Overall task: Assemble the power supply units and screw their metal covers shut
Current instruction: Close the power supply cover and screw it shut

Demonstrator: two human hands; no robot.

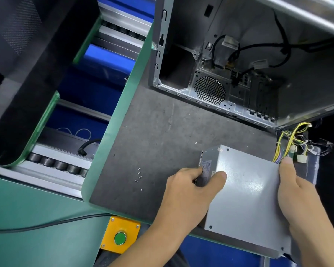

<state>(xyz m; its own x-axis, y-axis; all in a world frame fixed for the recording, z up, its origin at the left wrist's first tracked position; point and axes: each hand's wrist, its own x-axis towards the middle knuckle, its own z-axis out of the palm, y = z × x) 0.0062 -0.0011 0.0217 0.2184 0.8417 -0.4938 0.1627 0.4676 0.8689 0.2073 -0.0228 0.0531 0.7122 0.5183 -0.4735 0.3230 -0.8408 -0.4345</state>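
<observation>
Big open computer case [258, 60] sits at the back of the grey mat [152, 135]. Nearer than it, the power supply unit [245, 199] hangs over the mat's front edge, left hand [189, 191] and right hand [297, 191] gripping opposite sides. Left of the unit, open mat with loose screws [138, 175].

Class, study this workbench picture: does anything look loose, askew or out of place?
Yes: several small silver screws lie scattered loose on the grey mat, left of the grey metal power supply box, in no tray, so they might roll away.

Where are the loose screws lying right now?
On the grey mat, the screws lie left of the left hand, above the yellow button box.
</observation>
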